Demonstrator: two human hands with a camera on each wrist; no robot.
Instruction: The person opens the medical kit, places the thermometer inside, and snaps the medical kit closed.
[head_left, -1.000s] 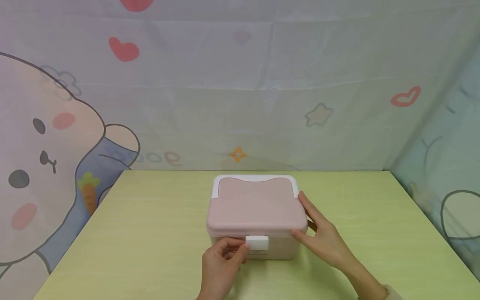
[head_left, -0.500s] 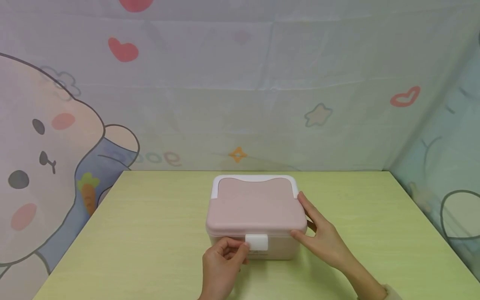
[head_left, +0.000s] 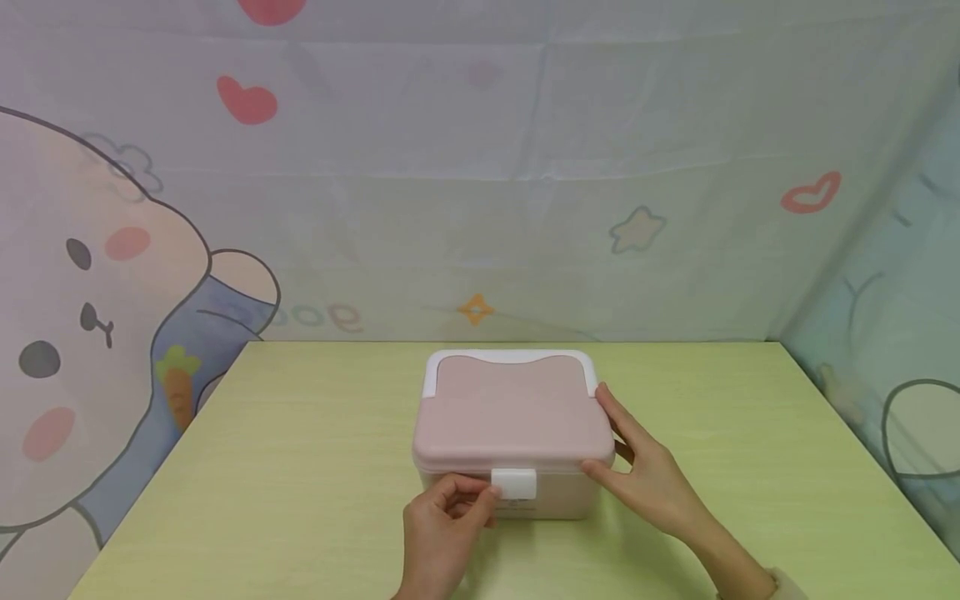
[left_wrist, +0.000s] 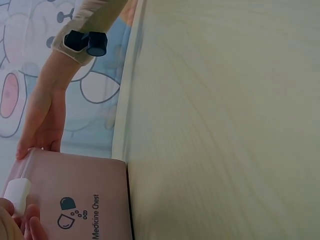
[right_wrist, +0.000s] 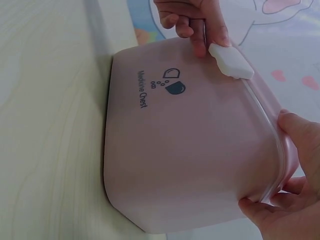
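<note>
A pink medicine chest (head_left: 517,417) with a white handle (head_left: 510,356) folded flat on its lid stands on the table, lid down. Its front bears a white latch (head_left: 513,484). My left hand (head_left: 446,525) pinches the latch's left edge, thumb on the edge and index finger beside it. In the right wrist view the latch (right_wrist: 232,61) stands out at an angle from the front, above the printed capsule picture and "Medicine Chest" lettering. My right hand (head_left: 652,479) holds the lid's front right corner, thumb at the front rim and fingers along the right side.
The pale yellow-green table (head_left: 300,467) reaches back to a cloth backdrop (head_left: 420,208) printed with a bear, hearts and stars. Another printed cloth (head_left: 915,333) hangs along the right side.
The latch's white face sits very slightly higher than one second ago. Both hands and the chest have kept their places.
</note>
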